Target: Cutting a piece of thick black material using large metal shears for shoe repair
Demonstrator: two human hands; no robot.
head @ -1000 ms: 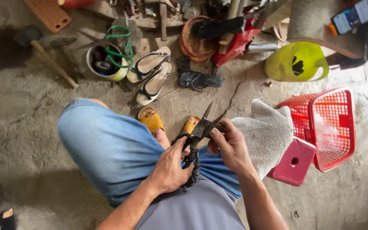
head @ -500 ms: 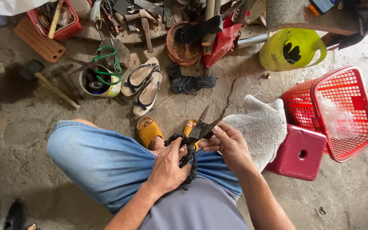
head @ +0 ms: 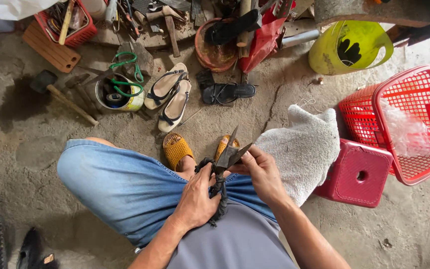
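Dark shears (head: 231, 152) pinched by right hand (head: 262, 172), left hand (head: 197, 199) gripping their wrapped handle (head: 219, 197)

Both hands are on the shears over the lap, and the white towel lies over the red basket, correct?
Not quite. Both hands are on the shears, but the head view shows the towel draped over the red stool; the basket stands beside it.

red mesh basket (head: 414, 124) | red stool (head: 357, 174) | yellow-green bucket (head: 349, 47) | orange woven slippers (head: 176, 149) | blue denim shorts (head: 125, 187) | dark shears (head: 229, 154)
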